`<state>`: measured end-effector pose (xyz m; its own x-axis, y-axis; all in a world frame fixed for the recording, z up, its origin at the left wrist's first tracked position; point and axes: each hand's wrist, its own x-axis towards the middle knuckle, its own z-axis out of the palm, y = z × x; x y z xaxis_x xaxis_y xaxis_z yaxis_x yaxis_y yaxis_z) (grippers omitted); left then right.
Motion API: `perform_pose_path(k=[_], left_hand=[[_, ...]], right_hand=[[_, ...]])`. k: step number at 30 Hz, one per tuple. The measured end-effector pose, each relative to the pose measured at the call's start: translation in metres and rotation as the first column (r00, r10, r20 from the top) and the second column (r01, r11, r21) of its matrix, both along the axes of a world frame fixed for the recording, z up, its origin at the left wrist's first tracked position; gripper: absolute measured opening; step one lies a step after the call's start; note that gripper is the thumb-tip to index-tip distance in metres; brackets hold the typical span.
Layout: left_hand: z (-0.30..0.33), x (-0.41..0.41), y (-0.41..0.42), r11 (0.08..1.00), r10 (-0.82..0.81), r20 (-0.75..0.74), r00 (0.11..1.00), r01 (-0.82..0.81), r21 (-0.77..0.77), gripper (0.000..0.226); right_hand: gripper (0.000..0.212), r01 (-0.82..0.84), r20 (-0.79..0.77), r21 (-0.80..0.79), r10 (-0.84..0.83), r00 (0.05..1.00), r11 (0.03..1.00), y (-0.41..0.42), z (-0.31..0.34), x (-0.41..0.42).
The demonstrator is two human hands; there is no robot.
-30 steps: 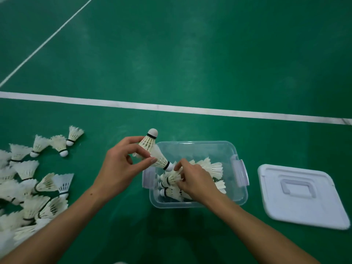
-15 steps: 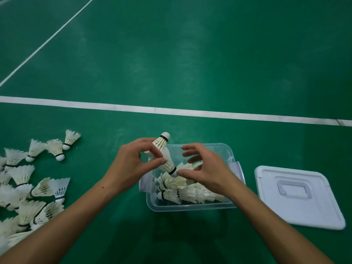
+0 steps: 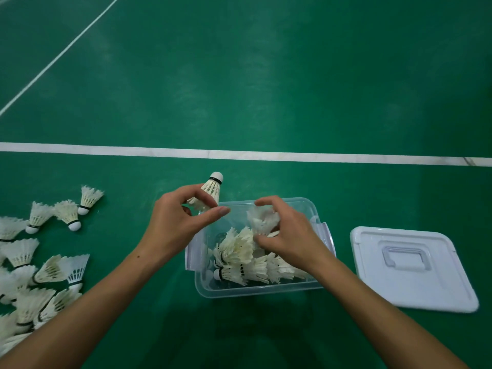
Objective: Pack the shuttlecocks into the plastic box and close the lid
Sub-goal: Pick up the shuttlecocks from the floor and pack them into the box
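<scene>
A clear plastic box (image 3: 308,284) sits open on the green floor, with several white shuttlecocks (image 3: 239,251) lying inside. My left hand (image 3: 175,225) hovers at the box's left rim and pinches one shuttlecock (image 3: 211,189), cork pointing up and away. My right hand (image 3: 287,235) reaches into the box, its curled fingers holding another shuttlecock (image 3: 262,218) by the feathers. The white lid (image 3: 410,267) lies flat to the right of the box, handle side up.
Several loose shuttlecocks (image 3: 40,262) lie scattered on the floor at the left. A white court line (image 3: 346,157) runs across behind the box, and a second line (image 3: 58,53) slants at the upper left.
My right hand took one of the two shuttlecocks from my left hand and carried it into the box. My left hand now holds a single shuttlecock.
</scene>
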<state>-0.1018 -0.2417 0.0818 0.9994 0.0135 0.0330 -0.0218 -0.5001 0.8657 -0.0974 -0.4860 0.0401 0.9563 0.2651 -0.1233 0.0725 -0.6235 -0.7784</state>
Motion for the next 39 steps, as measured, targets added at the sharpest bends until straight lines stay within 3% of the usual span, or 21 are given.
perform_pose_path(k=[4,8,14,18,23,26,30,33,36,39], left_hand=[[-0.009,-0.004,0.006,0.999,0.017,-0.037,0.999,-0.015,0.037,0.021],[-0.016,-0.008,0.006,1.000,0.014,-0.056,0.998,-0.013,0.022,0.019],[-0.020,-0.009,0.004,1.000,0.017,-0.037,0.999,-0.017,0.016,0.018],[-0.020,-0.010,0.005,1.000,0.008,-0.040,0.999,-0.007,0.027,0.019],[-0.022,-0.010,0.007,0.999,-0.020,-0.058,0.998,0.022,0.029,0.021],[-0.022,-0.010,0.007,0.998,-0.059,-0.107,0.993,0.062,0.026,0.019],[-0.023,-0.006,0.003,0.997,-0.071,-0.131,0.989,0.073,0.013,0.018],[-0.022,-0.005,-0.008,0.993,-0.055,-0.176,0.983,0.036,-0.111,0.024],[-0.015,-0.005,-0.030,0.967,-0.022,-0.254,0.967,-0.045,-0.253,0.038],[-0.011,-0.004,-0.050,0.880,-0.030,-0.324,0.946,-0.129,-0.457,0.057]], right_hand=[[0.064,0.113,-0.150,0.017,-0.110,0.983,0.993,-0.011,-0.015,-0.010],[0.062,0.218,-0.214,0.073,-0.198,0.956,0.973,-0.001,-0.027,-0.017],[0.067,0.234,-0.232,0.041,-0.218,0.948,0.971,0.017,-0.049,-0.018],[0.067,0.193,-0.244,-0.031,-0.194,0.950,0.981,0.026,-0.057,-0.015],[0.069,0.031,-0.201,-0.287,-0.092,0.975,0.957,0.035,-0.055,-0.014],[0.069,-0.042,-0.220,-0.323,-0.031,0.975,0.945,0.037,-0.051,-0.012],[0.075,-0.116,-0.248,-0.262,0.050,0.967,0.958,0.021,-0.035,-0.010],[0.076,-0.029,-0.135,-0.258,-0.007,0.991,0.966,0.006,-0.016,-0.013],[0.064,0.065,-0.039,-0.046,-0.067,0.997,0.997,0.009,-0.001,-0.018],[0.041,0.135,0.027,0.192,-0.142,0.989,0.972,0.022,0.004,-0.017]])
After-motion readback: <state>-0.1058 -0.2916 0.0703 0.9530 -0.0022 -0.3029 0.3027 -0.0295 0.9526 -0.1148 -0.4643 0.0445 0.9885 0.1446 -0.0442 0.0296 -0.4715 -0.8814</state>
